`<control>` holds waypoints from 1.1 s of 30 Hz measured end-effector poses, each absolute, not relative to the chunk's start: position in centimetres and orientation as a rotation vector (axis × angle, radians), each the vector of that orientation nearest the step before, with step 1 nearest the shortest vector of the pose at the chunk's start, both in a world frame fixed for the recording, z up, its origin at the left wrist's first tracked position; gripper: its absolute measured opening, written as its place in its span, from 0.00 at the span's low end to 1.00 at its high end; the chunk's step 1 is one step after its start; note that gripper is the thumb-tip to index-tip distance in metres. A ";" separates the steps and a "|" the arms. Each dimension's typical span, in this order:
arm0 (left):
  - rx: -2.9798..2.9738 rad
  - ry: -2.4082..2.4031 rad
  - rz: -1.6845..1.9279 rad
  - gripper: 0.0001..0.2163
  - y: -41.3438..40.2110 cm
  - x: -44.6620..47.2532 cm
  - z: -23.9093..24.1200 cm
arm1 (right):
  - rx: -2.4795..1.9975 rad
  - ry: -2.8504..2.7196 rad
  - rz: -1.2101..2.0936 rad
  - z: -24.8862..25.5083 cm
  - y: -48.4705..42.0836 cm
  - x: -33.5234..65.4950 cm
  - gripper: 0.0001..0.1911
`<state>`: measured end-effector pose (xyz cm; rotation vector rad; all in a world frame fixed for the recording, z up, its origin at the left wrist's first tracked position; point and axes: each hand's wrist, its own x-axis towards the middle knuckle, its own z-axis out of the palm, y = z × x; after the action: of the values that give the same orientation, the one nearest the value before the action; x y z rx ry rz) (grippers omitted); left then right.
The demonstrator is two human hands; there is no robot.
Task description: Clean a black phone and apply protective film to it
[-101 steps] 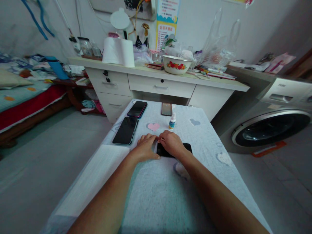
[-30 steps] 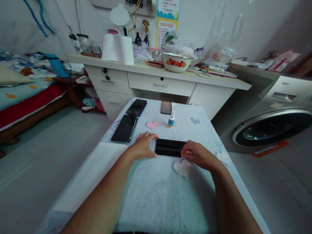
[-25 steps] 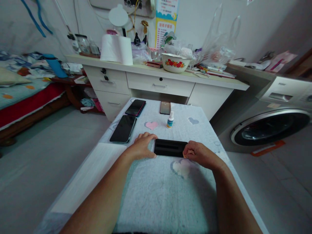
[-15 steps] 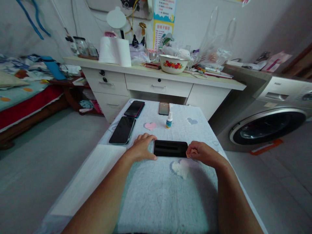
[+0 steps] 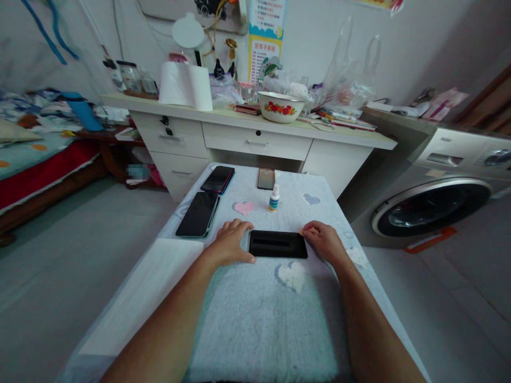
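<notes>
Pale and printed with hearts, the surface [image 5: 259, 330] runs toward a white drawer unit [image 5: 239, 137] at twelve o'clock, with a washing machine [image 5: 429, 170] between two and three. Near the surface's middle the black phone [image 5: 277, 246] lies crosswise, dark glass up. At the phone's nine o'clock the left hand [image 5: 231, 242] grips that short end, thumb at one corner and fingers at the other. At about two o'clock the right hand [image 5: 322, 241] has thumb and fingers pinched together by the far corner; whether something small sits between them, I cannot tell. A white-capped bottle [image 5: 273, 200] stands upright at the phone's twelve o'clock. The step in hand looks like fine fingertip work at the phone's right end, steadied from the left. The next move seems to call for a firm left hold and light, precise fingertips around that corner, without dragging the phone along.
</notes>
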<state>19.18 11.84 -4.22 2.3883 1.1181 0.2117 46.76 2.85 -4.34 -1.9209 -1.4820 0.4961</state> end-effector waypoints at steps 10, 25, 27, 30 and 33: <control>2.403 1.070 0.261 0.32 11.9 19.4 -4.3 | -1.931 -1.538 0.496 -4.4 2.7 46.8 0.10; 2.386 1.061 0.257 0.30 11.9 19.5 -4.3 | -1.994 -1.655 0.304 -4.6 2.9 46.9 0.08; 2.378 1.064 0.252 0.29 11.8 19.5 -4.2 | -2.001 -1.664 0.316 -4.5 2.8 46.9 0.08; 2.370 1.051 0.261 0.28 11.8 19.5 -4.4 | -2.002 -1.691 0.334 -4.2 2.8 46.8 0.09; 2.363 1.006 0.308 0.28 11.9 19.4 -4.7 | -1.985 -1.702 0.343 -4.1 2.7 46.7 0.09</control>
<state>19.44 11.89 -4.74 2.3627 1.0056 0.3076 46.66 2.70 -4.09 -1.9846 -1.7019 0.3427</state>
